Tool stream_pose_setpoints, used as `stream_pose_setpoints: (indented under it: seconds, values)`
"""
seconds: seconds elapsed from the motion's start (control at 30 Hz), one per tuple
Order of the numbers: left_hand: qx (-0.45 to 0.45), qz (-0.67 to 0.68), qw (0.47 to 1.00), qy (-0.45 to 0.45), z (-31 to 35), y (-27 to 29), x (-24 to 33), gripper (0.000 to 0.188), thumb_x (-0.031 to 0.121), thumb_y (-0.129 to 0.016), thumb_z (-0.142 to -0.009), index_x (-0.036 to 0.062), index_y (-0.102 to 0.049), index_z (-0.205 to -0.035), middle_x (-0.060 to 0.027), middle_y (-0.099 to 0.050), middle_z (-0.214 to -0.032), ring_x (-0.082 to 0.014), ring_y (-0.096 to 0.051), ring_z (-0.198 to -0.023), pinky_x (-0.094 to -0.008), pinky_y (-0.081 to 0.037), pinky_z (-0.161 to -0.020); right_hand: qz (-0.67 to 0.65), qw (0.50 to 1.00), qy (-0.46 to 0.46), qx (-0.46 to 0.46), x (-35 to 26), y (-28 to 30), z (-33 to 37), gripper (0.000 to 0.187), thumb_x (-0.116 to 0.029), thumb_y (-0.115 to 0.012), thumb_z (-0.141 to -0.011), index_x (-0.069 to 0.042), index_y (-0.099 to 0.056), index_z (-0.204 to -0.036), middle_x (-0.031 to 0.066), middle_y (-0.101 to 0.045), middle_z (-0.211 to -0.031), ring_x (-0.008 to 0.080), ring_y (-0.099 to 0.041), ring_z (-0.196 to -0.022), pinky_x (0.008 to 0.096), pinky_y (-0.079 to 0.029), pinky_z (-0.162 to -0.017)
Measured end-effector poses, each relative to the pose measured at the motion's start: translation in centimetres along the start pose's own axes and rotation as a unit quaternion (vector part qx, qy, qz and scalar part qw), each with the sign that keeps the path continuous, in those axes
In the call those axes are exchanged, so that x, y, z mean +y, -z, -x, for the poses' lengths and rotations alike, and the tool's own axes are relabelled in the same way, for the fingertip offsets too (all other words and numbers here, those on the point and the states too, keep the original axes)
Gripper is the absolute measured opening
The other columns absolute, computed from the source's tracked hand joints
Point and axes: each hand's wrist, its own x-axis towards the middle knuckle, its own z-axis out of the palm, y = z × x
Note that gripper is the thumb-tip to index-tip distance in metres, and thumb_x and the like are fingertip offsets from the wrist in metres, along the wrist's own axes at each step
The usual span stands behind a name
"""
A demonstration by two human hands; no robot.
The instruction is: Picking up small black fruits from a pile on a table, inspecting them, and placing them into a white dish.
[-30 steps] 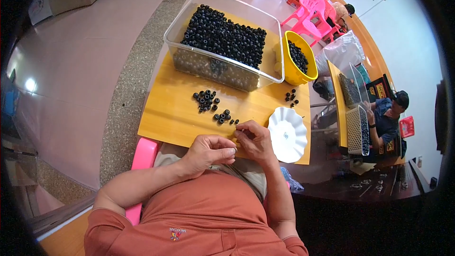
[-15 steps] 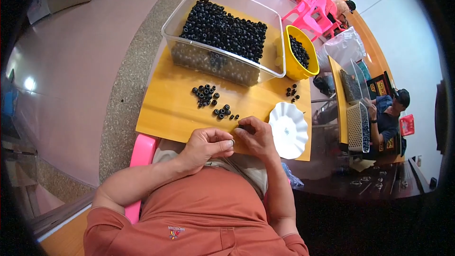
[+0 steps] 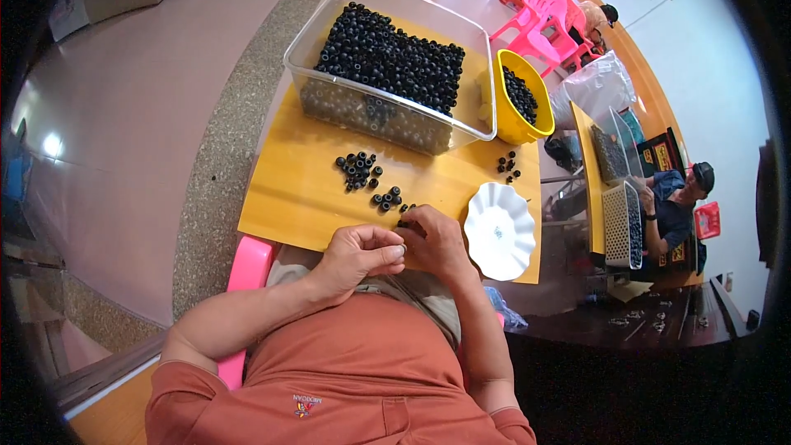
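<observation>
My left hand (image 3: 362, 257) is closed in a pinch at the table's near edge, thumb against forefinger; whatever sits between them is too small or hidden. Just right of it, my right hand (image 3: 437, 241) curls down at the tabletop, fingers bent together. A small black piece (image 3: 402, 223) shows at its fingertips. Beyond the hands lie a small cluster of black hollow round pieces (image 3: 386, 199) and a larger loose pile of them (image 3: 358, 170). A white scalloped dish (image 3: 500, 231) stands right of my right hand, with no pieces showing in it.
A clear plastic bin (image 3: 371, 107) full of black pieces fills the table's far side. Beside it stands a yellow tub (image 3: 527, 128) with more, and a few loose pieces (image 3: 508, 166) lie before it. At right, another person (image 3: 680, 206) sits by a white perforated basket (image 3: 616, 227).
My right hand has moved slightly left and down to the tabletop, its fingertips now at a small black piece. My left hand keeps its pinch in nearly the same place.
</observation>
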Motion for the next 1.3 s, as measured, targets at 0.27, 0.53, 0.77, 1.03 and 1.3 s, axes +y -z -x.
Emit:
stream_pose_setpoints:
  seconds: [0.27, 0.53, 0.77, 1.03, 1.3]
  values:
    - [0.004, 0.0, 1.0, 0.003, 0.0, 0.0, 0.0, 0.015, 0.002, -0.066, -0.086, -0.002, -0.063, -0.1, -0.0076, -0.065, -0.093, -0.0153, -0.065, -0.083, -0.0292, -0.058, -0.077, 0.049, 0.996, 0.067, 0.027, -0.4, -0.3, -0.3, 0.029, -0.013, -0.075, -0.069, -0.009, -0.065, -0.097, 0.0088, -0.063, -0.086, 0.0286, -0.065, -0.072, 0.0355, -0.053, -0.059]
    - [0.011, 0.0, 1.0, 0.006, 0.2, -0.3, 0.3, 0.014, 0.002, -0.066, -0.086, -0.0016, -0.063, -0.099, -0.0077, -0.065, -0.092, -0.0157, -0.066, -0.081, -0.0289, -0.059, -0.076, 0.058, 0.991, 0.068, 0.097, 0.2, -0.5, -0.3, 0.027, -0.006, -0.069, -0.076, -0.006, -0.063, -0.103, 0.0108, -0.063, -0.091, 0.0316, -0.065, -0.073, 0.0378, -0.053, -0.062]
    - [0.014, -0.003, 1.0, 0.005, 0.2, -0.3, 0.3, 0.014, 0.002, -0.066, -0.086, -0.0015, -0.062, -0.099, -0.0073, -0.065, -0.09, -0.0156, -0.066, -0.078, -0.0272, -0.058, -0.073, 0.09, 0.993, -0.031, 0.074, -0.9, 0.5, -0.4, 0.014, -0.006, -0.064, -0.082, -0.005, -0.066, -0.096, 0.013, -0.063, -0.094, 0.0317, -0.065, -0.078, 0.0374, -0.052, -0.066]
    - [0.0, -0.009, 1.0, 0.0, 0.2, -0.2, 0.3, 0.017, 0.004, -0.066, -0.087, -0.0029, -0.063, -0.102, -0.0074, -0.066, -0.091, -0.0125, -0.065, -0.079, -0.0243, -0.058, -0.074, 0.105, 0.994, -0.012, 0.038, 0.3, 0.3, -0.1, 0.015, -0.008, -0.063, -0.082, -0.008, -0.062, -0.097, 0.0106, -0.06, -0.097, 0.0324, -0.064, -0.074, 0.0409, -0.052, -0.064]
    - [0.005, -0.005, 1.0, 0.003, 0.2, -0.2, 0.3, 0.015, 0.004, -0.066, -0.087, -0.0019, -0.064, -0.101, -0.0068, -0.066, -0.09, -0.0121, -0.065, -0.079, -0.0241, -0.057, -0.073, 0.124, 0.992, -0.021, 0.013, -0.1, 0.6, -0.1, 0.01, -0.009, -0.061, -0.085, -0.007, -0.063, -0.095, 0.0112, -0.061, -0.094, 0.0319, -0.063, -0.079, 0.0396, -0.051, -0.066]
